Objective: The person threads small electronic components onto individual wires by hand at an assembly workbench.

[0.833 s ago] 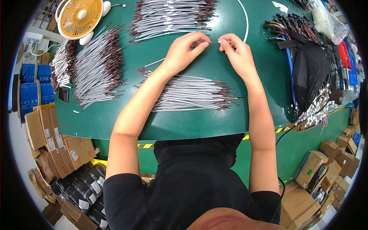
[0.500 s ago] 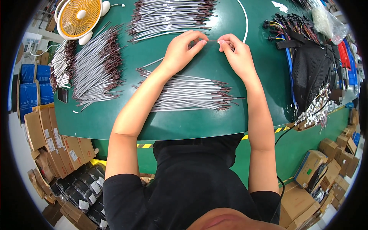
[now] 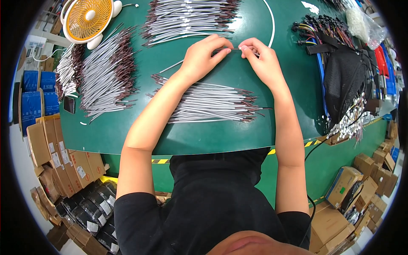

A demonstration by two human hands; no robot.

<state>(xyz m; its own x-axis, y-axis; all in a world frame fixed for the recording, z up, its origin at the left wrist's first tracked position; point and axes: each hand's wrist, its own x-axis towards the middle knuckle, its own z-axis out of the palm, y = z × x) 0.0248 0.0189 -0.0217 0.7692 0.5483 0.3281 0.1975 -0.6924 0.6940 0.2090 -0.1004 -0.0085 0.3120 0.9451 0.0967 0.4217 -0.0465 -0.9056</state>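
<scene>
My left hand (image 3: 203, 58) is closed in a pinch over the table, with a thin brownish wire end showing at its fingertips. A grey cable (image 3: 171, 67) comes out behind that hand toward the lower left. Just to the right, my right hand (image 3: 262, 57) pinches a small white end. A long white tube (image 3: 273, 26) curves down from the far edge to this hand and seems to be what it holds. Only a narrow gap with the fine wire across it separates the two hands. Under my forearms lies a pile of grey cables (image 3: 208, 104) with brown wire ends.
More grey cable bundles (image 3: 187, 17) lie at the far side, and another bundle (image 3: 106, 72) is on the left beside an orange-and-white fan (image 3: 90, 19). A phone (image 3: 69, 105) lies near the left edge. At right are a black mesh bag (image 3: 346, 80) and black connector leads (image 3: 325, 29).
Both hands have come slightly closer together, and less of the thin wire shows between them. The piles on the table have not moved.
</scene>
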